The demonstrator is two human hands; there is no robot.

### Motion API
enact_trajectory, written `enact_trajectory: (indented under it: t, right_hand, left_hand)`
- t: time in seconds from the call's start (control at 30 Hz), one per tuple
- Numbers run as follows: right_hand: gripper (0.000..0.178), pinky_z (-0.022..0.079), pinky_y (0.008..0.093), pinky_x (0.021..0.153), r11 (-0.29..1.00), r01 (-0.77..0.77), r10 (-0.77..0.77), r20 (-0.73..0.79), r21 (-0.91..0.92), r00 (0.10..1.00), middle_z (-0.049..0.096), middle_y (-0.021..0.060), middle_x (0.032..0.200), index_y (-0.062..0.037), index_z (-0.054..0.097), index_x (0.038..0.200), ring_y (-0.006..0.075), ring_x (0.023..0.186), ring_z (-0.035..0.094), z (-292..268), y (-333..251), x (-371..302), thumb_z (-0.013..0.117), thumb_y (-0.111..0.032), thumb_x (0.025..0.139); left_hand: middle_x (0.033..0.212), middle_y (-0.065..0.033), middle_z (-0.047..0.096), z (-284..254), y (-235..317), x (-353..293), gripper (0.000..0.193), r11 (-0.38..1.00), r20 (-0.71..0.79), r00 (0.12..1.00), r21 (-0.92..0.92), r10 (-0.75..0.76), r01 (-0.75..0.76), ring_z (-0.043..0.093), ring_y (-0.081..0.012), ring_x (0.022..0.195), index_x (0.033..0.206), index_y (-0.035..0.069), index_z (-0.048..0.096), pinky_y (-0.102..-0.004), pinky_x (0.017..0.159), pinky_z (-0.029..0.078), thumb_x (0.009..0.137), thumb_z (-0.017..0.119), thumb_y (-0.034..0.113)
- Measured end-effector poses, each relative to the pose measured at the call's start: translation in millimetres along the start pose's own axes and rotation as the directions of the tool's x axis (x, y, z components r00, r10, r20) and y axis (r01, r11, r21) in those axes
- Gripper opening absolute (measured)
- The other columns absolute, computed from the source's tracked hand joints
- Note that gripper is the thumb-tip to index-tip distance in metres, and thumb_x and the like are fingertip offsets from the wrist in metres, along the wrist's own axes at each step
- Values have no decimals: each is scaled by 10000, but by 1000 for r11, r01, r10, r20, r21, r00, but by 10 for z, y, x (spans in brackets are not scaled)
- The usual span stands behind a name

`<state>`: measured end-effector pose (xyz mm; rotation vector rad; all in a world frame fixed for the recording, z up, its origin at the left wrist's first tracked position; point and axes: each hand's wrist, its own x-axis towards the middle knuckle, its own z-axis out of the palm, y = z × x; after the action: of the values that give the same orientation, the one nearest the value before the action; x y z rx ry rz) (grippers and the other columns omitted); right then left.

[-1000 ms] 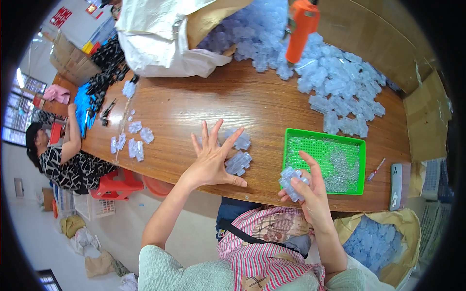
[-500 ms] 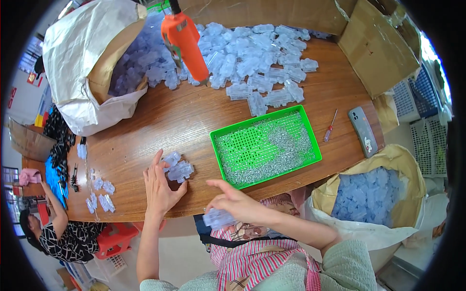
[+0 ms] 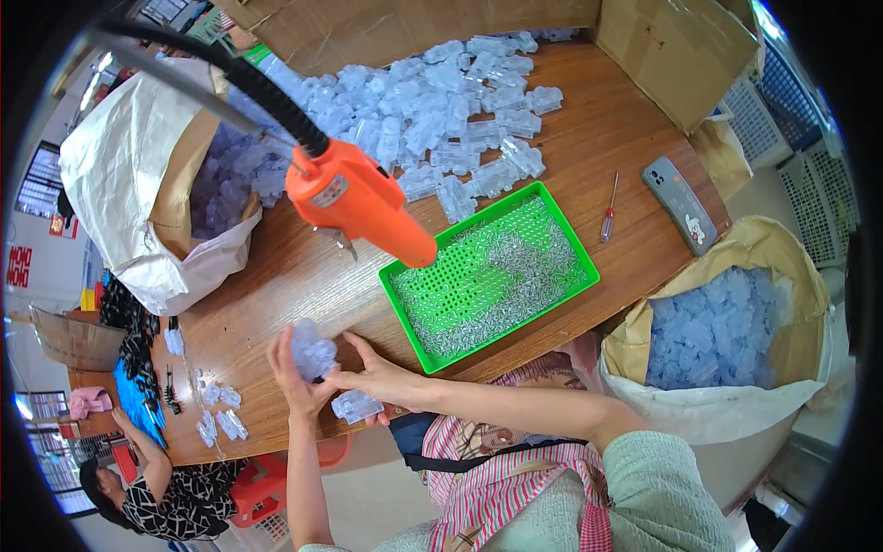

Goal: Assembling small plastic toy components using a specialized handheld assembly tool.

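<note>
My left hand (image 3: 296, 385) is curled around a small cluster of translucent bluish plastic parts (image 3: 314, 353), above the table's near edge. Right beside it, my right hand (image 3: 384, 379) has its thumb and index finger stretched toward that cluster, with the thumb at or close to it. Another translucent plastic part (image 3: 357, 407) sits below the right palm, held by the lower fingers, which are partly hidden. An orange electric screwdriver (image 3: 363, 207) hangs over the table, tilted, beyond both hands. To their right stands a green perforated tray (image 3: 425, 361) with many small metal screws.
Many more translucent parts (image 3: 428, 120) lie heaped at the back, by a white sack (image 3: 120, 184). Several loose parts (image 3: 221, 409) lie at left. A small screwdriver (image 3: 609, 212) and a phone (image 3: 681, 207) lie at right. A second sack (image 3: 635, 350) holds parts. Another person (image 3: 175, 492) sits at left.
My right hand has moved left to meet the left hand, bringing its plastic part along. The left hand has picked up the parts from the table. The view has shifted, with the electric screwdriver now lower.
</note>
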<state>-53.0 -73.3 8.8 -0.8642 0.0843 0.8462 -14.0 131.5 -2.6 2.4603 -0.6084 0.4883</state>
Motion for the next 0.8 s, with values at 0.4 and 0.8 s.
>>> enact_trajectory:
  t: [0.4,0.8]
  right_hand:
    - [895,410,290,992,906,417,-421,249,68,872,436,97,1381,-106,111,1536,154,1180,462,4,-86,-333,705,-228,878]
    - [651,503,218,481,956,183,-269,-431,-231,861,632,67,1032,-67,445,1343,109,714,638,-1546,-422,-3448,736,-294,807]
  left_hand:
    - [1228,-148,459,309,862,-393,1095,76,306,905,-937,-297,342,539,-261,1035,1498,89,103,-387,859,479,714,736,518]
    - [1420,-207,287,1836,3449,322,988,210,194,874,-972,445,108,279,-385,1338,1480,58,198,-497,1090,266,757,733,465]
